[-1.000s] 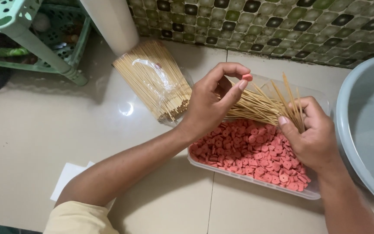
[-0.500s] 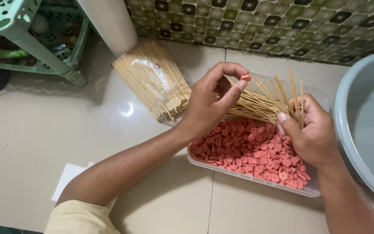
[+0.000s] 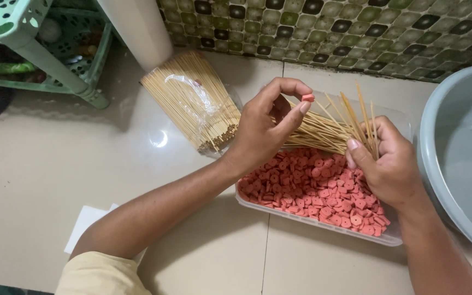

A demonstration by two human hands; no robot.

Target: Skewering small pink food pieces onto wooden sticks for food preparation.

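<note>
Left hand: the left hand is raised over the near end of the tray, fingers curled almost shut, thumb and forefinger pinching 1 small pink-red ring-shaped slice at their tips.
Right hand: the right hand is closed around a fanned bunch of thin pale bamboo skewers, thumb pressed against them; the sticks spread out leftward toward the left hand, and a few points stand up above the fingers.
Slice in hand: held above the tray, just beside the skewer ends; whether it touches a stick cannot be told.
Tray: a clear rectangular plastic tray rests on the floor beneath both hands, filled with a thick layer of pink-red ring-shaped slices; the right hand rests over its far right part.
Spare skewers: a large bundle of bamboo skewers in a clear plastic bag lies on the floor just beyond the left hand, beside the tray.
Basin: a grey-blue round plastic basin stands at the right, near the tray's end.
Floor: glossy beige tiled floor; a white sheet of paper lies by the left forearm.
Background: a wall of green and brown mosaic tiles, a pale round post, and a mint-green plastic rack at top left.
</note>
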